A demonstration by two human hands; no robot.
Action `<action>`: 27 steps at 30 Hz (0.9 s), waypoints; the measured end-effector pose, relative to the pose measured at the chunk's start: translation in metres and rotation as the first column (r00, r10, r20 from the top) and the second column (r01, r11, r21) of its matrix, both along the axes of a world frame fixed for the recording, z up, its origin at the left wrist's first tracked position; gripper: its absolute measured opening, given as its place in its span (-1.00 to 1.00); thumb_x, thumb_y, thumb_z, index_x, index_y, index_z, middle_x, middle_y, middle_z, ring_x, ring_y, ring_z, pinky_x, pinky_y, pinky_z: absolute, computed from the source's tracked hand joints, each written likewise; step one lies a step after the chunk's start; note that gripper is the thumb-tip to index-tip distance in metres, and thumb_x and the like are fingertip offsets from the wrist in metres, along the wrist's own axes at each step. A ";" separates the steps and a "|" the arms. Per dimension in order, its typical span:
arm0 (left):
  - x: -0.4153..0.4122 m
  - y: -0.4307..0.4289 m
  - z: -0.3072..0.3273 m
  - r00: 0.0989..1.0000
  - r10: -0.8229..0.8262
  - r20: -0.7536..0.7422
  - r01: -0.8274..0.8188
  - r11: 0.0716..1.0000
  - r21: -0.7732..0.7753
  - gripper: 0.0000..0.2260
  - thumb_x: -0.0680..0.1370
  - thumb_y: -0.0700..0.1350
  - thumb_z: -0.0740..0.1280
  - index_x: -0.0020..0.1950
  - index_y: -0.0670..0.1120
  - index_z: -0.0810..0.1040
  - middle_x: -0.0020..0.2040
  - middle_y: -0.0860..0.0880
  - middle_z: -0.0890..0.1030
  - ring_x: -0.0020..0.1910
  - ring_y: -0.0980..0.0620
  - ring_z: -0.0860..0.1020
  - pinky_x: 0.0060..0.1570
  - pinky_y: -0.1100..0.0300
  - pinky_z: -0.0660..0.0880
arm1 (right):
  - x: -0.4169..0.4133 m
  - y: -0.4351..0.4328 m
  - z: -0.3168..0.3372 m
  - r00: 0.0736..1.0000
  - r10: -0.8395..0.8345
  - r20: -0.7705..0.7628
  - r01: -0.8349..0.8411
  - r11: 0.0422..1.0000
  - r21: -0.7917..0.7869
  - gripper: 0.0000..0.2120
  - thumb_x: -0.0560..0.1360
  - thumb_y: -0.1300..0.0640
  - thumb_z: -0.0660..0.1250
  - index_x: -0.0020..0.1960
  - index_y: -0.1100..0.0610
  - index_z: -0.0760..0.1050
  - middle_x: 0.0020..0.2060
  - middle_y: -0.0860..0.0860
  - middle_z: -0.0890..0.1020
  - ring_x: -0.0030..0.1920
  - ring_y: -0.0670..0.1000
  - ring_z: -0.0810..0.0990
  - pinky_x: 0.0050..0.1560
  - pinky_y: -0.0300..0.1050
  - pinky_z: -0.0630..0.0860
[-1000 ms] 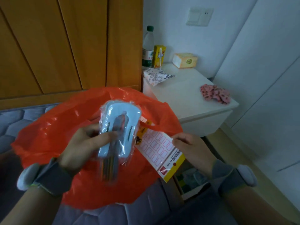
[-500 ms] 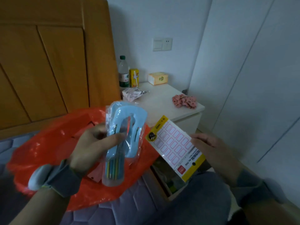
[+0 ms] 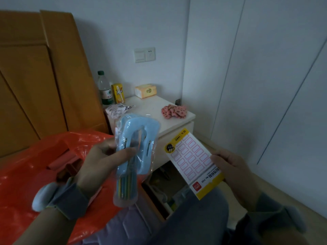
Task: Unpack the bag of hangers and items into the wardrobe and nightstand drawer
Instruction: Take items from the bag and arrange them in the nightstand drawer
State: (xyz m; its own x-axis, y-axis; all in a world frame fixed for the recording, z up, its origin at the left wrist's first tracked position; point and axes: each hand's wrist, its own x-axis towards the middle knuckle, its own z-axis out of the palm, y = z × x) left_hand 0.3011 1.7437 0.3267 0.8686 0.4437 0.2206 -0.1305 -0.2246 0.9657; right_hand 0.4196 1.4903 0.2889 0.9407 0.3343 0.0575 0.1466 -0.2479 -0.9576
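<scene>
My left hand (image 3: 104, 158) grips a clear plastic pack of light blue clips (image 3: 136, 147), with thin coloured sticks showing at its lower end, held upright over the orange plastic bag (image 3: 26, 174) on the bed. My right hand (image 3: 230, 165) pinches the right edge of a yellow-bordered label sticker sheet (image 3: 191, 161) printed with red-outlined boxes. Below the sheet the nightstand drawer (image 3: 169, 188) stands pulled out, with items inside. Pink hangers (image 3: 60, 161) show inside the bag's mouth.
The white nightstand (image 3: 152, 110) carries a water bottle (image 3: 105, 89), a yellow drink carton (image 3: 117, 93), a tissue pack (image 3: 146, 91), a crumpled wrapper (image 3: 116, 110) and a pink cloth (image 3: 174, 111). A wooden headboard (image 3: 35, 76) fills the left. White wardrobe doors (image 3: 265, 85) stand right.
The view has lifted and pulled back from the bag. Both hands rose with their items, and the label sheet moved right, clear of the bag, over the open drawer.
</scene>
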 end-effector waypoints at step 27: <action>0.109 0.016 -0.076 0.966 -0.136 -0.219 0.080 0.966 -0.245 -0.61 0.21 0.06 0.54 -0.03 -0.07 0.68 -0.09 -0.12 0.71 -0.11 -0.09 0.68 -0.27 0.22 0.60 | 0.096 0.015 -0.055 0.988 -0.075 -0.132 0.065 0.995 -0.081 -0.78 0.60 0.20 0.13 -0.01 0.16 0.56 -0.26 0.09 0.65 -0.33 -0.09 0.67 -0.37 -0.36 0.53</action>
State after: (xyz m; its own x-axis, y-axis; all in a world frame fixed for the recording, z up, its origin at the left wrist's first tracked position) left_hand 0.4100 1.7593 0.2510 0.9290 0.3589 -0.0909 0.0927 0.0122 0.9956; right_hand 0.5153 1.5058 0.2338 0.9594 0.2656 -0.0947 -0.0029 -0.3264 -0.9452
